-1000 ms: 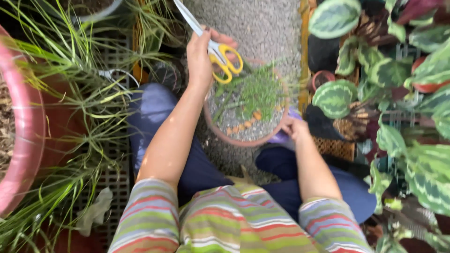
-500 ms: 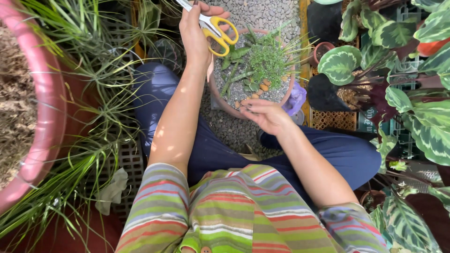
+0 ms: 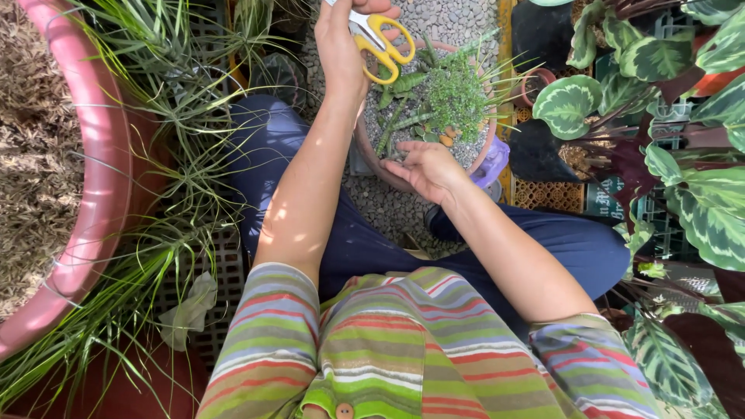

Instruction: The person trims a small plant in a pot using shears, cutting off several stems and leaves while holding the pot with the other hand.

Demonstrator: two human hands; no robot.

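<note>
Head view, left to right: a big pink pot [image 3: 93, 202] is sitting at far left, with thin grassy plants [image 3: 178, 132] spilling beside it. Your left hand [image 3: 345, 43] is raised near the top edge, gripping yellow-handled scissors [image 3: 380, 43], fingers through the loops; can't tell if the blades are open, they're cut off by the frame. Just below and right, a small round pot [image 3: 473, 159] topped with gravel and green sprigs is resting on the gravel ground between your knees. Your right hand [image 3: 427, 167] is lying on its near rim, fingers loosely curled, palm partly up, grasping nothing. Striped-leaf plants [image 3: 683, 186] are crowding the far right.
</note>
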